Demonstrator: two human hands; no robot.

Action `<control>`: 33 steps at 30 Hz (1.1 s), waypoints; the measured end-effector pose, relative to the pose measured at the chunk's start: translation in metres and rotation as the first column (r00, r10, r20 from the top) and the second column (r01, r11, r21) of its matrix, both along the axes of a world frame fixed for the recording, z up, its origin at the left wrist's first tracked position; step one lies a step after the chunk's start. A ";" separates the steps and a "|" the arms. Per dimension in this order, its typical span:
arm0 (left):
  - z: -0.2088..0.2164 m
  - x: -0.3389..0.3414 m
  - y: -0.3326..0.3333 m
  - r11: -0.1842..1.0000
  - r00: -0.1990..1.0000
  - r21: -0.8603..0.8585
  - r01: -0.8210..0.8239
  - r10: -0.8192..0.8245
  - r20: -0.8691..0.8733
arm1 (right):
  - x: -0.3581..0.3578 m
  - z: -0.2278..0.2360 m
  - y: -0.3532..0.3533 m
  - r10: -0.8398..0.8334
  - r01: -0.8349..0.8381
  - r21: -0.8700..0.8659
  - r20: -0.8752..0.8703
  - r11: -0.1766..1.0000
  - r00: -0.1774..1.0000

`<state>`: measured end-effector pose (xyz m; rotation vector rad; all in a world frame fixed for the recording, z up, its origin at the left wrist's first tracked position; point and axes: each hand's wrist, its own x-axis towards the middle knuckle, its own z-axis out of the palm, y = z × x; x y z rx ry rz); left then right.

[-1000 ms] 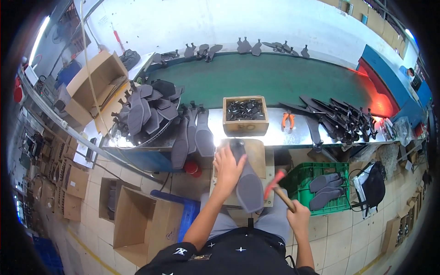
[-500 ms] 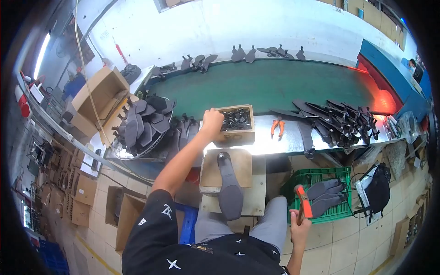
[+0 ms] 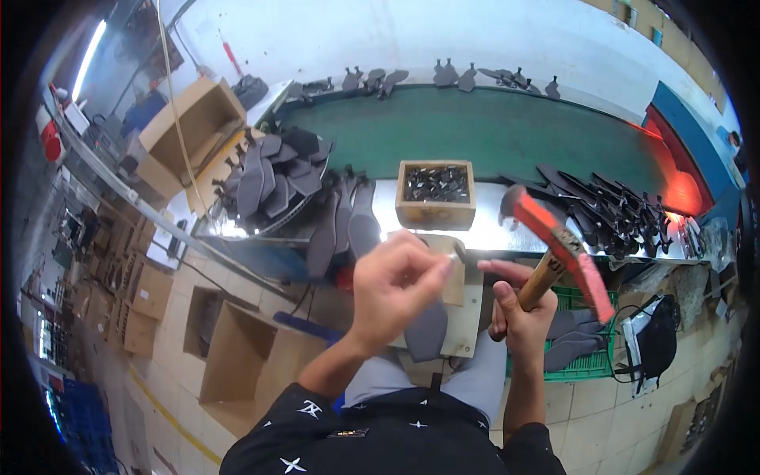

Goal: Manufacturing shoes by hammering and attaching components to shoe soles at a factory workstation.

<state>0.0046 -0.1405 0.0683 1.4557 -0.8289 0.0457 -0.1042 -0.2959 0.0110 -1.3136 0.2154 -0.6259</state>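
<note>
In front of my body, my left hand (image 3: 396, 289) is closed in a pinch, with a small dark, shiny piece (image 3: 457, 254) at its fingertips; its exact kind is too small to tell. My right hand (image 3: 524, 313) grips the wooden handle of a hammer (image 3: 566, 249) with a red-orange head, held raised to the right with some fingers stretched toward the left hand. Under both hands a grey shoe sole (image 3: 426, 331) lies on a tan-topped block (image 3: 454, 289), partly hidden. Beyond them stands a wooden box (image 3: 435, 215) of small black pieces (image 3: 435, 184).
Grey soles (image 3: 269, 178) fill a wire basket at the left, with more soles (image 3: 362, 222) beside it. Dark soles (image 3: 606, 206) pile up on the right. A green belt (image 3: 475, 131) runs behind. A green crate (image 3: 582, 369) and open cartons (image 3: 237, 356) stand on the floor.
My left hand has left the wooden box and come back over the sole, pinching a small piece. My right hand has raised the hammer and brought it up toward the middle.
</note>
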 end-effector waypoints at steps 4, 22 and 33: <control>-0.009 -0.009 0.027 0.993 0.993 0.024 0.117 -0.116 -0.029 | 0.006 0.021 0.030 0.105 -0.104 -0.030 0.052 0.994 0.993; -0.177 0.125 -0.001 0.882 0.902 0.296 -0.366 0.259 0.344 | 0.108 -0.058 0.005 -0.016 -0.085 -0.545 -0.178 0.834 0.984; -0.192 0.130 -0.003 0.891 0.961 0.418 -0.176 0.064 0.268 | 0.149 -0.098 -0.009 0.120 -0.181 -0.620 -0.139 0.763 0.983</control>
